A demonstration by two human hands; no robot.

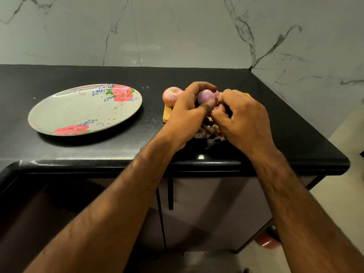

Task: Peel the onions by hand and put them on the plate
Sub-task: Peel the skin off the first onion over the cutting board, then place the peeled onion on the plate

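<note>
The left hand (187, 113) grips a peeled purple onion (204, 96) above the board (167, 113). The right hand (244, 119) has curled fingers and pinches this onion at its right side. A second onion (171, 95), unpeeled, lies on the board. Peels (206, 132) lie under the hands. The plate (78, 113) stands well apart at left.

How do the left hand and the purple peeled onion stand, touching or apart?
Touching. The head view shows the left hand gripping the peeled onion: its fingers curl over the top and its thumb presses on the front.
</note>
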